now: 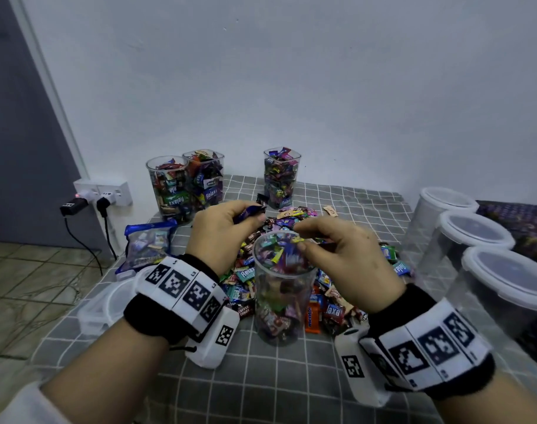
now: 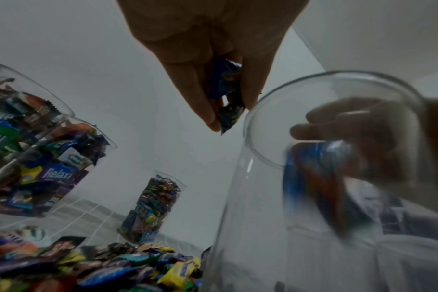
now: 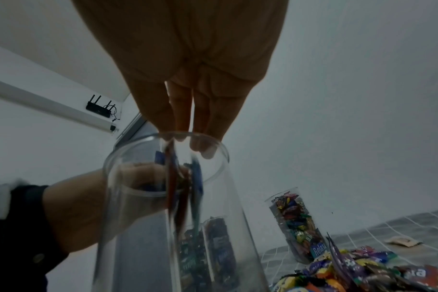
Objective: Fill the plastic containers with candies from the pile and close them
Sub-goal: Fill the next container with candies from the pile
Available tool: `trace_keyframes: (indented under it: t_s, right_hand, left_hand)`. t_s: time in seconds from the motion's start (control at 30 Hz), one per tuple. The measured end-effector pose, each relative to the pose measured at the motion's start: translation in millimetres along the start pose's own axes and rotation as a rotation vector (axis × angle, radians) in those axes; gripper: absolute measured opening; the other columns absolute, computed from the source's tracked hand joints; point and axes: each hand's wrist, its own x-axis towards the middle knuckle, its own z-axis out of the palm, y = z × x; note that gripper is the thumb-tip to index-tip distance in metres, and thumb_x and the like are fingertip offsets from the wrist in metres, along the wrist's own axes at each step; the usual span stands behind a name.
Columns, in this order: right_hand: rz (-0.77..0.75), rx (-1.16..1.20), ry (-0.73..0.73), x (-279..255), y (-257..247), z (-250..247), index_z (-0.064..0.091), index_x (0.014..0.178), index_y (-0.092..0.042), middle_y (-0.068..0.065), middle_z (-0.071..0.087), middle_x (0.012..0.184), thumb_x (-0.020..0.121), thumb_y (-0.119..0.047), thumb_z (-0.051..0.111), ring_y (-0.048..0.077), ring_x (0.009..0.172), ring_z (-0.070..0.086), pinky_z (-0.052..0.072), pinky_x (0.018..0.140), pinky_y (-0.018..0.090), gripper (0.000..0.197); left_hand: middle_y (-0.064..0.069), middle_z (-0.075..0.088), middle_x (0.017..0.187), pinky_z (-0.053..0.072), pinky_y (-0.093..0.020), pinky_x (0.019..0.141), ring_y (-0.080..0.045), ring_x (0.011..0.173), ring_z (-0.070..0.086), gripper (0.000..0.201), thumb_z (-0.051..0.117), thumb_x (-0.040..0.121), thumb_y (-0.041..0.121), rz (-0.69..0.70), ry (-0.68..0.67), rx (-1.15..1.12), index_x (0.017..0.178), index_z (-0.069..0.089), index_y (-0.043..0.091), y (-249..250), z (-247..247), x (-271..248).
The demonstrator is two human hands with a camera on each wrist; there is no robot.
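Open container: a tall clear plastic container (image 1: pixel 284 289) stands upright and lidless on the grid-patterned grey cloth (image 1: pixel 261 377), at the near edge of the candy pile (image 1: pixel 294 221); it is partly filled with mixed wrapped candies.
Left hand: the left hand (image 1: pixel 221 231) hovers just behind and left of the container's rim, fingers and thumb curled round a few dark blue wrapped candies (image 2: pixel 225 94) – pinched at the fingertips.
Right hand: the right hand (image 1: pixel 346 258) is over the container's mouth, fingers pointing down just inside the rim; blurred red and blue wrappers (image 3: pixel 185 187) appear directly below the fingertips, and whether the fingers touch them cannot be told.
Filled containers: three clear, lidless containers stand at the back by the wall, all packed to the top with candies – two touching side by side (image 1: pixel 169 188) (image 1: pixel 204 179), a third (image 1: pixel 281 175) apart to their right.
Lidded containers: three translucent containers with white-rimmed lids (image 1: pixel 444 215) (image 1: pixel 472 243) (image 1: pixel 512 292) line the right edge; no candies show in them.
Pile: glossy, crinkled wrappers in purple, blue, yellow, red and green, some with serrated ends.
Other items: a blue-edged candy bag (image 1: pixel 147 243) and loose clear lids (image 1: pixel 108 304) lie at the left.
Wrists: black bands (image 1: pixel 157 319) carry white blocks with black square markers.
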Motion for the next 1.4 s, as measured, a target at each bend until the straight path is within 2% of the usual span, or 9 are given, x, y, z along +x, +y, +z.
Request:
trace_keyframes:
  t_s: [0.1,0.2,0.33,0.47,0.6,0.7,1.0,1.23,1.4]
  right_hand:
    - [0.017,0.043,0.009,-4.1,0.6,0.9,0.069,0.105,-0.019,-0.023,0.061,0.095,0.081,-0.02,0.07,-0.004,0.093,0.057,0.046,0.084,0.014,0.024]
    - [0.114,0.102,-0.131,-7.2,7.7,-0.4,0.054,0.129,-0.024,-0.02,0.056,0.118,0.067,-0.041,0.077,-0.013,0.109,0.049,0.036,0.092,0.004,0.068]
    - [0.265,0.225,-0.296,-10.5,22.2,4.4,0.02,0.148,-0.026,-0.015,0.044,0.138,0.048,-0.055,0.079,-0.001,0.124,0.045,0.036,0.105,0.022,0.121]
    - [0.301,0.309,-0.294,-15.3,27.4,14.4,0.036,0.13,-0.04,-0.018,0.054,0.123,0.057,-0.037,0.088,-0.004,0.115,0.052,0.039,0.105,0.026,0.089]
    - [0.316,0.344,-0.257,-20.0,31.7,22.2,0.043,0.119,-0.045,-0.017,0.055,0.123,0.05,-0.051,0.079,-0.006,0.117,0.049,0.041,0.105,0.032,0.078]
    - [0.301,0.328,-0.249,-21.1,33.8,23.0,0.043,0.123,-0.04,-0.016,0.055,0.124,0.048,-0.058,0.074,-0.003,0.118,0.049,0.042,0.104,0.035,0.083]
    - [0.266,0.309,-0.25,-21.6,35.3,22.3,0.044,0.129,-0.033,-0.018,0.056,0.124,0.058,-0.048,0.078,-0.004,0.117,0.051,0.04,0.103,0.027,0.08]
    - [0.238,0.308,-0.249,-22.5,38.2,21.2,0.044,0.122,-0.038,-0.02,0.058,0.118,0.064,-0.032,0.083,-0.009,0.113,0.051,0.039,0.097,0.015,0.071]
    - [0.204,0.219,-0.305,-26.7,41.9,17.3,0.042,0.12,-0.046,-0.026,0.055,0.12,0.067,-0.025,0.084,-0.005,0.113,0.051,0.039,0.099,0.019,0.07]
  left_hand:
    - [-0.006,0.072,0.082,0.052,-0.048,0.079,-0.027,0.084,0.066,0.021,0.068,0.073,0.037,0.012,-0.015,-0.04,0.088,0.072,0.024,7.1,-1.6,-1.6]
    - [-0.004,0.073,0.084,0.053,-0.046,0.08,-0.024,0.085,0.066,0.01,0.073,0.079,0.022,0.021,-0.049,-0.082,0.088,0.075,0.019,15.2,-3.1,-3.0]
    - [0.0,0.072,0.079,0.054,-0.039,0.076,-0.018,0.079,0.066,0.008,0.072,0.08,0.018,0.069,-0.132,-0.047,0.088,0.074,0.018,23.3,-2.4,-5.1]
    - [-0.001,0.072,0.083,0.052,-0.037,0.076,-0.017,0.081,0.066,0.015,0.073,0.079,0.021,0.112,-0.217,0.021,0.093,0.075,0.017,28.3,2.6,-10.8]
    - [0.001,0.074,0.086,0.051,-0.031,0.075,-0.011,0.079,0.066,0.02,0.073,0.079,0.025,0.152,-0.231,0.117,0.098,0.075,0.022,29.7,3.6,-13.0]
    - [0.004,0.073,0.092,0.048,-0.011,0.075,0.0,0.081,0.063,0.026,0.075,0.077,0.027,0.169,-0.246,0.172,0.103,0.073,0.025,30.7,3.6,-12.5]
    - [0.006,0.072,0.103,0.052,-0.031,0.088,-0.004,0.092,0.067,0.046,0.077,0.075,0.024,0.162,-0.321,0.167,0.119,0.064,0.03,30.1,3.5,-12.4]
    - [0.014,0.07,0.097,0.056,-0.031,0.083,0.0,0.087,0.066,0.04,0.068,0.069,0.037,0.162,-0.38,0.047,0.109,0.065,0.038,33.5,-3.7,-14.9]
    - [0.024,0.063,0.086,0.054,-0.022,0.079,0.003,0.087,0.063,0.026,0.069,0.083,0.019,0.191,-0.254,0.166,0.108,0.069,0.027,26.7,-19.5,-10.6]
